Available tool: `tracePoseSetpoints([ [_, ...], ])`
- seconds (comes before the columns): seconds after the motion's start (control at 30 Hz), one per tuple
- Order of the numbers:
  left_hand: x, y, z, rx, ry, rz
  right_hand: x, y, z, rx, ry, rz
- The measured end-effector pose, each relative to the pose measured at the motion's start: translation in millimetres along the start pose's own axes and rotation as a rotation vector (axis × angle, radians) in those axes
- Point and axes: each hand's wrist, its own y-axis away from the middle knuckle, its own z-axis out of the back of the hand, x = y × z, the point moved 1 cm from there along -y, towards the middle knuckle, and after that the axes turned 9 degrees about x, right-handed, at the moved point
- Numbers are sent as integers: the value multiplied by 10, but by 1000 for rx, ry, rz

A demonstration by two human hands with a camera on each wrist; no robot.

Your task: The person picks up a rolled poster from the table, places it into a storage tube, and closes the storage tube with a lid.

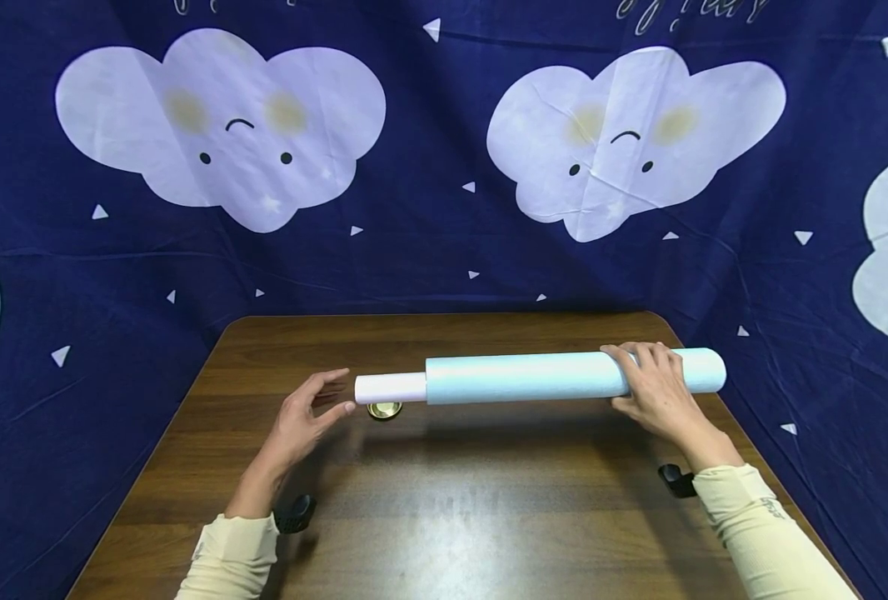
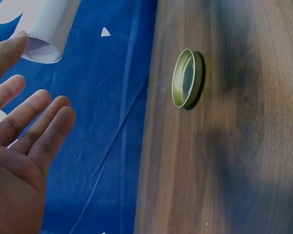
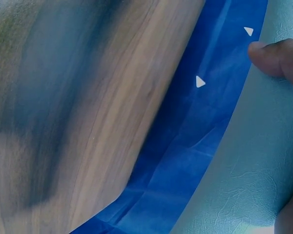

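Observation:
A long light-blue tube point(image 1: 519, 377) is held level above the table by my right hand point(image 1: 654, 387), whose fingers wrap over it near its rounded right end. From the tube's left end sticks out a narrower white tube point(image 1: 393, 388); the left wrist view shows its hollow mouth. Just left of that mouth is my left hand point(image 1: 305, 421), thumb and fingers spread, holding nothing. On the table beneath lies a round gold metal lid point(image 1: 385, 410), partly covered by the white tube in the head view. The right wrist view shows the blue tube's textured surface point(image 3: 249, 146) under my thumb.
The brown wooden table point(image 1: 459, 508) has rounded far corners. Behind it and at its sides hangs a dark blue cloth point(image 1: 429, 167) printed with white clouds and triangles. Black wrist-worn devices point(image 1: 295, 514) show beside both cuffs.

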Motion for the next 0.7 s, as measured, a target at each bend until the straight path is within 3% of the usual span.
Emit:
tracePoseSetpoints([
  [0.43, 39, -52, -102, 21, 178, -33, -3, -2, -16, -5, 3, 1],
  [0.7, -17, -82, -144, 53, 250, 9, -19, 8, -20, -12, 6, 5],
])
